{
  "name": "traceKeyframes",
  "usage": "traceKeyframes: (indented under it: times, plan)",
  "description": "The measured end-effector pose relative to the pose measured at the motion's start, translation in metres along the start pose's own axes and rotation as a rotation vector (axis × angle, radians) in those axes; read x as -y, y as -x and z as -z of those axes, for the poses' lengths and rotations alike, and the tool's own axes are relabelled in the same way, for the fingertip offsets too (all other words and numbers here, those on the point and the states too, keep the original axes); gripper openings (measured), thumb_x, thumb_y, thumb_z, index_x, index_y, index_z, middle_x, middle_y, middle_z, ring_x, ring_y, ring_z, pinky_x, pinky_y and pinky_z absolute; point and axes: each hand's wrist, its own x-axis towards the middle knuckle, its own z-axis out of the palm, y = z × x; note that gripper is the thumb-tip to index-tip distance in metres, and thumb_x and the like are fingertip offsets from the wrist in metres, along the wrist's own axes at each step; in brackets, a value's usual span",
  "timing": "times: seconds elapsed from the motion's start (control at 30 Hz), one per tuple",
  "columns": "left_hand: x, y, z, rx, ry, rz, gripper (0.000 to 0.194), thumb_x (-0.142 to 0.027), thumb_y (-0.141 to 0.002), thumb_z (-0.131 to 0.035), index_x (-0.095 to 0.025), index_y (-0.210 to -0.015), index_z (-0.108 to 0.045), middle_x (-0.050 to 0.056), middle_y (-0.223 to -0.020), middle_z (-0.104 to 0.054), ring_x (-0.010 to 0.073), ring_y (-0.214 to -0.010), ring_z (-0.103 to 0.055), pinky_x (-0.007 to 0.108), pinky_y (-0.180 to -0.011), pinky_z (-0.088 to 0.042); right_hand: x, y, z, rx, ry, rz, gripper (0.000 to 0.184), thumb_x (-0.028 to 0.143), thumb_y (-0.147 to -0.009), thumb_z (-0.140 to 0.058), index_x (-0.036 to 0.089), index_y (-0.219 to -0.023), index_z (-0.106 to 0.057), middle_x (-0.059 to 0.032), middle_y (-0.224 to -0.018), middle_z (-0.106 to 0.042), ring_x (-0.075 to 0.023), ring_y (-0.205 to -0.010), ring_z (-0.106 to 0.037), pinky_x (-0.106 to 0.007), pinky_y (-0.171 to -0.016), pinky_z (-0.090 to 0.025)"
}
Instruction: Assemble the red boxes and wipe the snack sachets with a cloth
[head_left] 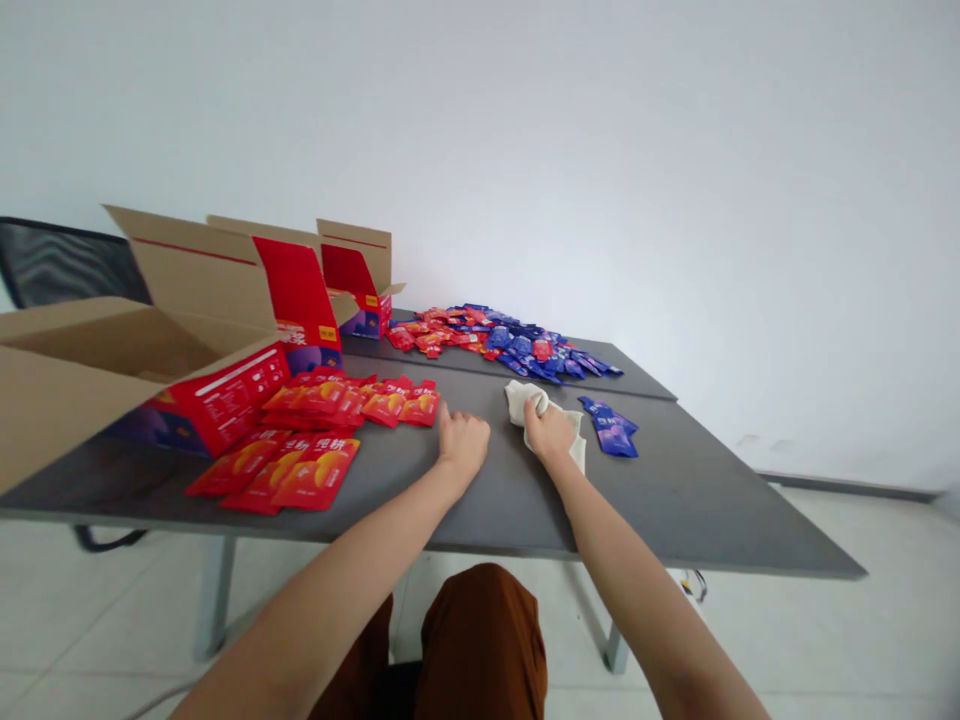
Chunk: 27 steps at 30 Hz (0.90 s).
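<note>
My right hand (pixel 549 430) presses down on a crumpled beige cloth (pixel 520 403) and grips a fold of it on the grey table top (pixel 690 510). My left hand (pixel 463 443) rests in a loose curl on the bare table and holds nothing. Red sachets with yellow print (pixel 382 405) lie in overlapping rows just left of it, and more (pixel 300 470) lie nearer the front edge. To the right of the cloth sit a few blue sachets (pixel 609 428). A heap of mixed red and blue sachets (pixel 502 345) lies farther back.
An open cardboard carton with red printed sides (pixel 225 400) stands at the left of the table, and another (pixel 356 270) stands behind it. A seam crosses the table behind my hands. A black chair back (pixel 60 265) stands at far left, and a white wall rises behind.
</note>
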Motion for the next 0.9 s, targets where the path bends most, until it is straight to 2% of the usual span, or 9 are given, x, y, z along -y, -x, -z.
traceKeyframes:
  times: [0.1, 0.23, 0.37, 0.43, 0.5, 0.57, 0.7, 0.8, 0.9]
  plan:
    - [0.002, -0.023, -0.020, -0.006, 0.024, -0.119, 0.029, -0.013, -0.087, -0.044, -0.003, -0.099, -0.069, 0.022, -0.094, -0.068, 0.0293, -0.089, -0.065, 0.042, -0.081, -0.042, 0.009, 0.008, -0.005, 0.020, 0.029, 0.161, 0.057, 0.055, -0.096, -0.032, 0.012, -0.105, -0.069, -0.0187, -0.103, -0.070, -0.0311, -0.101, -0.064, -0.037, -0.083, -0.043]
    - [0.005, -0.056, -0.031, -0.006, -0.035, -0.132, 0.032, -0.013, -0.089, -0.040, 0.001, -0.101, -0.066, 0.026, -0.096, -0.065, 0.0309, -0.092, -0.064, 0.040, -0.078, -0.041, 0.016, 0.022, -0.012, -0.025, 0.080, 0.280, 0.041, 0.041, -0.093, -0.043, 0.015, -0.119, -0.063, -0.0166, -0.115, -0.065, -0.0312, -0.109, -0.058, -0.041, -0.092, -0.036]
    - [0.015, -0.097, -0.037, -0.013, -0.086, -0.024, 0.035, -0.007, -0.088, -0.036, 0.006, -0.104, -0.065, 0.030, -0.104, -0.063, 0.0334, -0.101, -0.060, 0.045, -0.085, -0.040, 0.014, 0.030, -0.014, -0.050, 0.067, 0.240, 0.037, 0.033, -0.095, -0.042, 0.021, -0.126, -0.059, -0.0133, -0.115, -0.064, -0.0298, -0.110, -0.055, -0.044, -0.097, -0.031]
    - [0.028, -0.121, -0.041, -0.031, -0.098, 0.028, 0.034, -0.011, -0.087, -0.043, 0.006, -0.109, -0.064, 0.031, -0.113, -0.060, 0.0364, -0.110, -0.056, 0.051, -0.095, -0.035, 0.013, 0.030, -0.014, -0.061, 0.066, 0.227, 0.034, 0.033, -0.094, -0.043, 0.020, -0.121, -0.060, -0.0134, -0.113, -0.064, -0.0296, -0.109, -0.054, -0.044, -0.097, -0.030]
    - [0.046, -0.149, -0.045, -0.032, -0.087, 0.092, 0.034, -0.012, -0.085, -0.047, 0.009, -0.108, -0.063, 0.035, -0.114, -0.058, 0.0404, -0.112, -0.053, 0.055, -0.094, -0.035, 0.015, 0.029, -0.015, -0.064, 0.083, 0.231, 0.031, 0.032, -0.092, -0.047, 0.017, -0.114, -0.062, -0.0142, -0.111, -0.063, -0.0302, -0.108, -0.053, -0.046, -0.098, -0.029]
    - [0.066, -0.178, -0.051, -0.034, -0.057, 0.287, 0.039, -0.016, -0.086, -0.050, 0.007, -0.115, -0.060, 0.034, -0.120, -0.056, 0.0423, -0.118, -0.049, 0.057, -0.093, -0.035, 0.019, 0.028, -0.018, -0.062, 0.105, 0.244, 0.030, 0.032, -0.087, -0.052, 0.014, -0.109, -0.063, -0.0151, -0.110, -0.062, -0.0315, -0.108, -0.051, -0.048, -0.100, -0.028]
    - [0.103, -0.229, -0.060, -0.020, -0.014, 0.527, 0.047, -0.028, -0.079, -0.062, -0.002, -0.118, -0.063, 0.031, -0.134, -0.050, 0.0529, -0.134, -0.024, 0.067, -0.096, -0.027, 0.028, 0.025, -0.024, -0.052, 0.127, 0.284, 0.033, 0.029, -0.081, -0.056, 0.013, -0.110, -0.061, -0.0160, -0.113, -0.059, -0.0331, -0.111, -0.048, -0.053, -0.104, -0.023]
    - [0.120, -0.258, -0.066, 0.007, 0.053, 0.569, 0.053, -0.031, -0.072, -0.069, -0.010, -0.120, -0.063, 0.025, -0.142, -0.046, 0.0518, -0.138, -0.015, 0.068, -0.100, -0.023, 0.029, 0.021, -0.026, -0.007, 0.116, 0.306, 0.035, 0.030, -0.081, -0.055, 0.014, -0.112, -0.060, -0.0171, -0.115, -0.059, -0.0340, -0.113, -0.046, -0.055, -0.106, -0.021]
    - [0.126, -0.275, -0.070, 0.068, 0.077, 0.513, 0.045, -0.028, -0.072, -0.070, -0.014, -0.114, -0.065, 0.020, -0.134, -0.055, 0.0477, -0.139, -0.019, 0.069, -0.103, -0.018, 0.027, 0.017, -0.027, 0.036, 0.102, 0.316, 0.038, 0.031, -0.081, -0.055, 0.016, -0.115, -0.059, -0.0184, -0.118, -0.058, -0.0361, -0.115, -0.045, -0.057, -0.107, -0.021]
